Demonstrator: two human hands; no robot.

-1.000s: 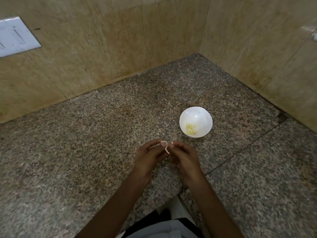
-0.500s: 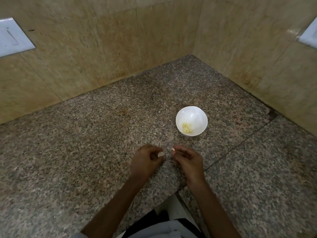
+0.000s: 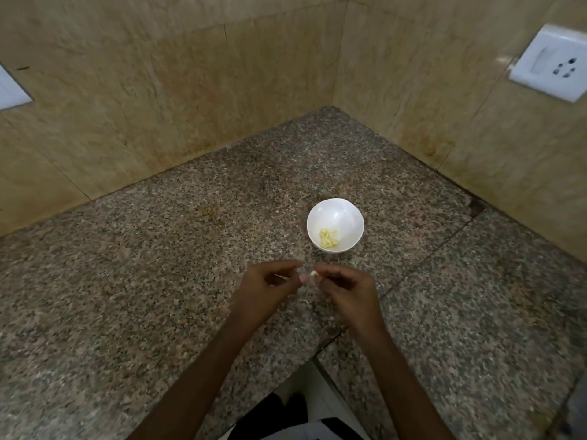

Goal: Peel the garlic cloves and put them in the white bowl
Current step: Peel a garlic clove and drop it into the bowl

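Though speckled, corner counter (image 3: 158, 281), white bowl (image 3: 346, 214).

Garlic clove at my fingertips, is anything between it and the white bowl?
Nothing visible. The right hand pinches the garlic clove, and only bare counter lies between it and the white bowl, whose mouth is open.

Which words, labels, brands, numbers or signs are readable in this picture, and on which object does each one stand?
None: no text is readable anywhere in this view.
White bowl: plain, no print.
Socket plate on the right wall: only pin holes and a switch, no lettering visible.
Wall plate at the left edge: cut off, bare.
Garlic clove in the right hand: unmarked.
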